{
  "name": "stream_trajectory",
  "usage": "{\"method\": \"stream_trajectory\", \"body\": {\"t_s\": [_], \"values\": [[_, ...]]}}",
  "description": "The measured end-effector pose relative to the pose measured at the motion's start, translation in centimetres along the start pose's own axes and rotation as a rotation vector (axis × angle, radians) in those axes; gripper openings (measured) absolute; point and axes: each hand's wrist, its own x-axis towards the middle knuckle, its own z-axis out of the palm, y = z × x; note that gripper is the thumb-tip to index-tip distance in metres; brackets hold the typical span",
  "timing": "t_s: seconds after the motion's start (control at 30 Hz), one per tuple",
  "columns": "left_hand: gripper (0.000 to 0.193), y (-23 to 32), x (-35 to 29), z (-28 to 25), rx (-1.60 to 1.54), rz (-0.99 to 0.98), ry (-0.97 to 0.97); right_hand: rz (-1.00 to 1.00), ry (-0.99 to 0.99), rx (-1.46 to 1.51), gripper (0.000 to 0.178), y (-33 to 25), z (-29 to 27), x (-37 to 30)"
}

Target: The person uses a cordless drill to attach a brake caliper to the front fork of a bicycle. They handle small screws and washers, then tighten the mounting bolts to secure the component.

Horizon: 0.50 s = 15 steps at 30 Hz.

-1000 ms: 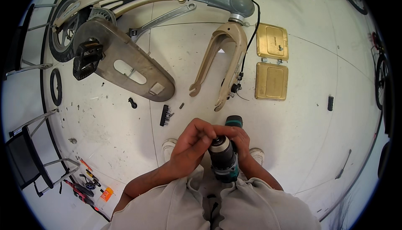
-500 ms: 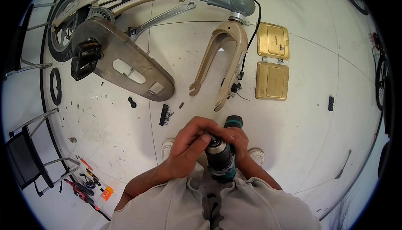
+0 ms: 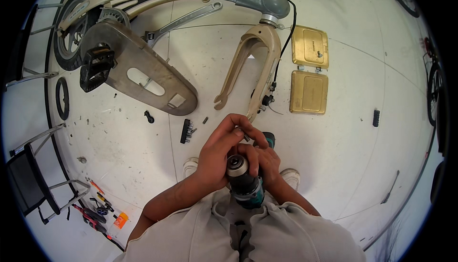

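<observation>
A black and teal cordless drill (image 3: 245,188) stands in front of my lap, its chuck facing up and its jaws bare. My right hand (image 3: 269,165) wraps the drill on its right side, with fingers at the chuck. Just above the chuck, my left hand (image 3: 217,150) pinches a small metal bit (image 3: 246,137) between thumb and fingers. The bit is apart from the chuck and partly hidden by the fingers. On the floor ahead lie a black bit holder (image 3: 186,131) with several bits and one loose small metal piece (image 3: 205,120).
A beige bicycle frame lies ahead, with its fork (image 3: 269,61), chain cover (image 3: 138,73) and pedal (image 3: 97,69). An adjustable wrench (image 3: 186,20) rests beside it. Brass floor covers (image 3: 309,92) are at right. Tools (image 3: 102,205) and a folding chair (image 3: 36,181) stand at left.
My left hand has risen off the chuck with the small bit pinched in it. The chuck's open end now shows. The drill has shifted slightly left.
</observation>
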Motion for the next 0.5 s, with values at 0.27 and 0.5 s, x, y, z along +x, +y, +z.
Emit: {"method": "stream_trajectory", "body": {"t_s": [0.27,0.5], "values": [[0.016,0.14,-0.13,0.31,-0.020,-0.072,0.017,0.006,0.020,-0.015,0.033,-0.37,0.09,0.03],[0.015,-0.20,-0.27,0.39,-0.008,-0.086,-0.030,0.030,0.075,0.018,0.029,-0.35,0.27,-0.39]]}}
